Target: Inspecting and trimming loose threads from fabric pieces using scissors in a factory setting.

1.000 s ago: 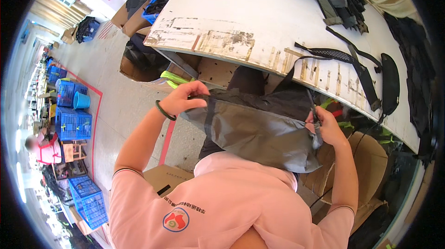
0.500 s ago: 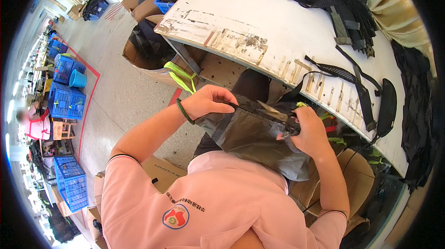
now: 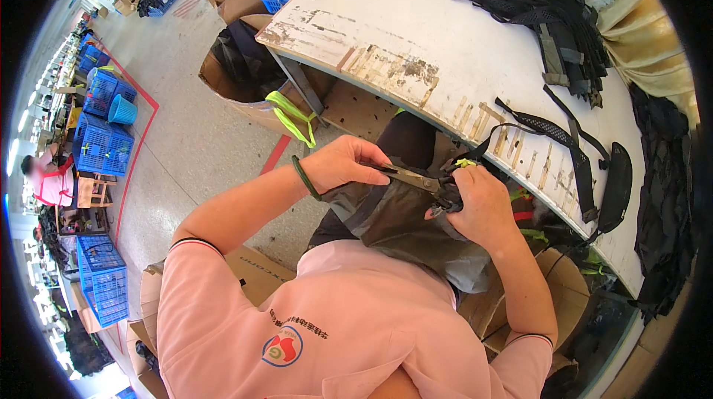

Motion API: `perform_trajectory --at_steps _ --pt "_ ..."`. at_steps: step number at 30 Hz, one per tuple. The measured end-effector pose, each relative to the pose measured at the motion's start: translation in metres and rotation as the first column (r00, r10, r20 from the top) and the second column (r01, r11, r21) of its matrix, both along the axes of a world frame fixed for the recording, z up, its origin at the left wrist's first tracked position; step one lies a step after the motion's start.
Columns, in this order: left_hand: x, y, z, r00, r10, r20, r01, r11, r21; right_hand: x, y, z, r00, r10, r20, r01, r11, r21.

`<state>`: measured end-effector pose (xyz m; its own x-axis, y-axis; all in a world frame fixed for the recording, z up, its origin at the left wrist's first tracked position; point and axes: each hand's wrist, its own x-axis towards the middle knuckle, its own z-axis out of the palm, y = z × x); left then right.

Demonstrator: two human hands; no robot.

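A dark grey fabric piece [image 3: 405,224] hangs over my lap, its upper edge pinched in the fingers of my left hand [image 3: 345,165]. My right hand [image 3: 479,202] is closed round the dark handles of a pair of scissors [image 3: 416,179]. The scissors' blades point left, their tips reaching the edge beside my left fingertips. A bit of yellow-green material [image 3: 466,163] shows above my right fingers. On the table [image 3: 356,9], just beyond my right hand, lies a black strap [image 3: 549,121] with a padded part; one strap end runs down toward the fabric.
Black strips [image 3: 535,9] are heaped at the table's far side. Cartons [image 3: 245,76] with black material stand left of the table, yellow-green strips [image 3: 293,117] hanging from one. Another open carton [image 3: 561,280] is near my right elbow. Blue crates [image 3: 104,143] and a person [image 3: 52,176] are far left.
The scissors' blades have moved left, up to my left fingertips, and look closer together. My right hand has shifted slightly left with them. My left hand still pinches the fabric edge.
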<state>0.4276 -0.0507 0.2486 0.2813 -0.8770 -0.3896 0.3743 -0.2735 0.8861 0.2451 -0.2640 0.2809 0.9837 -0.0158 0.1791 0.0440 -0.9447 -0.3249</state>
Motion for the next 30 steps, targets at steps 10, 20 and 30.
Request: perform_trajectory --at_steps 10,20,30 --pt "-0.002 0.001 0.004 1.000 -0.004 0.001 0.004 1.000 0.022 -0.005 -0.004 0.000 0.997 0.003 -0.079 -0.008 0.998 -0.063" --pt "0.012 -0.004 0.011 0.984 0.016 0.175 -0.012 1.000 -0.021 -0.039 -0.028 0.006 0.925 -0.287 -0.249 0.346 0.906 0.242" --pt "0.047 -0.006 0.012 0.952 0.018 0.304 -0.019 1.000 0.003 -0.147 -0.068 -0.026 0.773 -0.507 -0.382 0.634 0.646 0.425"
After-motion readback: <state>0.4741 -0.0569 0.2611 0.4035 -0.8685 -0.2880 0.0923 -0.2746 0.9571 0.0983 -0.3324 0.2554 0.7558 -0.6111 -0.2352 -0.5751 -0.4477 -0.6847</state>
